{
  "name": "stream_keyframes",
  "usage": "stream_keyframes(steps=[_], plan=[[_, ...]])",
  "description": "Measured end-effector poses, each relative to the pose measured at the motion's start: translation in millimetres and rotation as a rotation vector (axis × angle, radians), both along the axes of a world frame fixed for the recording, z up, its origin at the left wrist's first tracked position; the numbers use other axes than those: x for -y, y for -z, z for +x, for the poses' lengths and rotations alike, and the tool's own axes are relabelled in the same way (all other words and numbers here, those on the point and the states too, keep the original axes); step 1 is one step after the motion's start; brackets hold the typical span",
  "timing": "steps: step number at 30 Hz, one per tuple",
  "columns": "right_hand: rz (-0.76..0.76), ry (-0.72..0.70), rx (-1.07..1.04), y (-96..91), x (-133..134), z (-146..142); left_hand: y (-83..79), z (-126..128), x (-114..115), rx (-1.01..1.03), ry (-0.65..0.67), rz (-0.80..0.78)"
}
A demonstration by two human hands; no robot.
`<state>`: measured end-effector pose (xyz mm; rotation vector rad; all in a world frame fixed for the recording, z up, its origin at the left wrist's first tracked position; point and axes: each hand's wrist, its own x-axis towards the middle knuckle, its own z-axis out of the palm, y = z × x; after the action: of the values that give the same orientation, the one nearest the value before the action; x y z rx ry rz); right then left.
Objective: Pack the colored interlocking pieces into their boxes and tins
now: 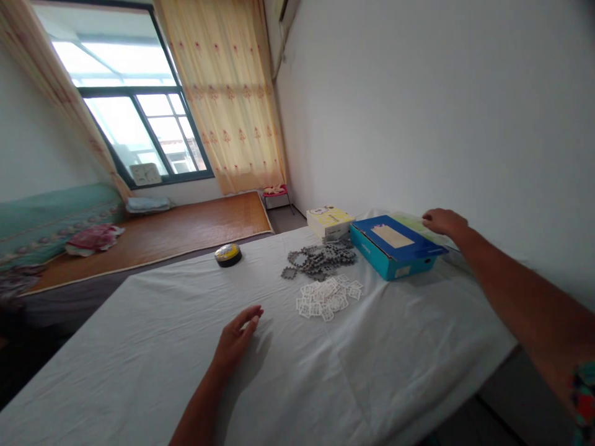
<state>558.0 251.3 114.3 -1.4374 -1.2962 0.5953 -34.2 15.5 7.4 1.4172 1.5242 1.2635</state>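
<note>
My left hand [237,337] rests on the white-clothed table, fingers loosely bent, with nothing in it. To its right lies a pile of white square lattice pieces [325,296]. Behind these is a heap of grey notched interlocking pieces [320,259]. My right hand [445,222] is at the far right, beyond a blue box [390,243] with a pale label. Its fingers are curled at a light green flat thing [413,224], partly hidden behind the box. What those fingers hold, if anything, cannot be made out.
A yellow and white box [329,220] stands behind the grey heap, close to the wall. A round black and yellow tin [228,254] sits near the table's far edge. Beyond are a low bed with a brown mat [199,226], a small red stool [275,191] and a curtained window.
</note>
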Motion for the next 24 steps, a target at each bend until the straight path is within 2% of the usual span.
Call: stream_keyframes(steps=[3,7,9,13,17,20,24], plan=[[-0.029,-0.06,0.244,-7.0,-20,-53,2.1,0,-2,-0.036,-0.009,0.008],[-0.037,-0.283,0.781,-6.3,-49,-148,6.5,-6,-4,-0.115,-0.062,0.047],[-0.016,-0.359,0.89,-4.5,-60,-200,8.9,-9,-3,-0.15,-0.09,0.089],[0.125,-0.648,0.872,5.9,-65,-316,13.6,-9,-2,-0.224,-0.106,0.181],[0.176,-0.919,0.828,32.0,-50,-442,16.9,-8,0,-0.296,-0.106,0.249],[0.133,-0.951,0.859,55.8,-41,-526,17.3,-8,3,-0.35,-0.116,0.298],[0.015,-0.807,0.85,77.3,-39,-606,16.1,-8,5,-0.352,-0.189,0.367]])
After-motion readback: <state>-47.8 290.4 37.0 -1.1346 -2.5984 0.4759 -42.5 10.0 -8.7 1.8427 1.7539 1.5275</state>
